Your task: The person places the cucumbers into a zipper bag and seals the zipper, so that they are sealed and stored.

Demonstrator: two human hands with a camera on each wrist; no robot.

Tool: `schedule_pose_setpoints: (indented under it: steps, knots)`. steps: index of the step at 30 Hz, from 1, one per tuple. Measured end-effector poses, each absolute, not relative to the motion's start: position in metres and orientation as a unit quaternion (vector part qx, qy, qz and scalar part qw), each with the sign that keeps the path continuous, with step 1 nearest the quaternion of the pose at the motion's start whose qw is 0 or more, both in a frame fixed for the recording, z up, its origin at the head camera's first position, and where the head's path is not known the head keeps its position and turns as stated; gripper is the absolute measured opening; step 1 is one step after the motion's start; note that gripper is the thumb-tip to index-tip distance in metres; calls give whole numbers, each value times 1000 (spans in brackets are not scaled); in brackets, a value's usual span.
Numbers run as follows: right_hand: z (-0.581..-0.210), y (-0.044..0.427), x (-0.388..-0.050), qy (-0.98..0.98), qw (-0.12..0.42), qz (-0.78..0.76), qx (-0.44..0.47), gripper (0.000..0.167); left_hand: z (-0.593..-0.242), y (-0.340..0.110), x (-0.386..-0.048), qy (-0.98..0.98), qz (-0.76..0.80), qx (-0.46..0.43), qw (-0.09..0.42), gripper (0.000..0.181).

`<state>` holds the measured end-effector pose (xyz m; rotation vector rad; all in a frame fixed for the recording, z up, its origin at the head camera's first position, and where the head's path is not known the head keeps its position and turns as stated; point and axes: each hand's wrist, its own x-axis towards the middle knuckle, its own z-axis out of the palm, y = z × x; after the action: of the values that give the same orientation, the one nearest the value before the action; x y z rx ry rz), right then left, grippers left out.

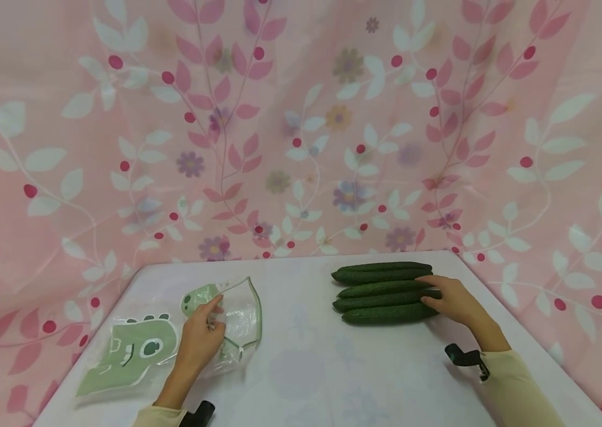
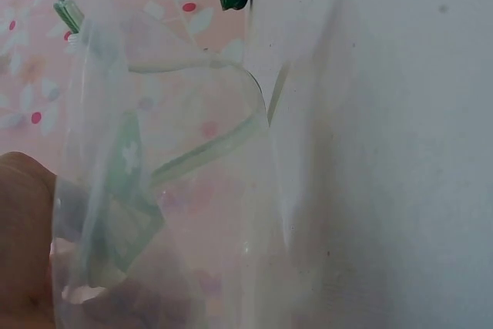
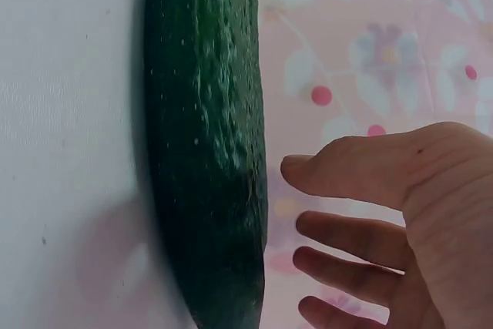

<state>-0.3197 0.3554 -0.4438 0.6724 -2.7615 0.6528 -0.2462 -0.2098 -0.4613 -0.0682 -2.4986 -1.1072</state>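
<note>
A clear plastic bag with a green cartoon dinosaur print (image 1: 159, 347) lies at the left of the table, its green-edged mouth spread toward the right. My left hand (image 1: 201, 332) grips the bag near its mouth; in the left wrist view, clear film hides part of that hand (image 2: 25, 240). Several dark green cucumbers (image 1: 386, 313) lie side by side at the right. Over their right ends reaches my right hand (image 1: 455, 302), thumb and fingers apart. The right wrist view has the nearest cucumber (image 3: 204, 129) beside loosely spread fingers (image 3: 350, 240), with a gap between them.
Under everything is a white-covered table (image 1: 301, 379). Behind it hangs a pink curtain (image 1: 301, 118) with leaves and flowers. Dark cameras are strapped at both wrists, one a black wrist camera (image 1: 463, 356) by the right sleeve.
</note>
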Motion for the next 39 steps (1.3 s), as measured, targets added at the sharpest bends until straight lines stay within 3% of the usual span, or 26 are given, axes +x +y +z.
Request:
schedule_pose_setpoints:
  steps: [9, 19, 28, 39]
  knots:
    - [-453, 369, -323, -933, 118, 234, 246, 23, -463, -210, -246, -893, -395, -26, 216, 61]
    - [-456, 377, -325, -933, 90, 236, 258, 28, -461, -211, -244, -896, -395, -17, 204, 62]
    - [-462, 387, -325, -938, 32, 230, 259, 43, -463, -212, -247, -896, -396, -23, 202, 63]
    - [-467, 391, -323, -930, 47, 258, 257, 39, -465, -212, -248, -898, -393, -20, 197, 63]
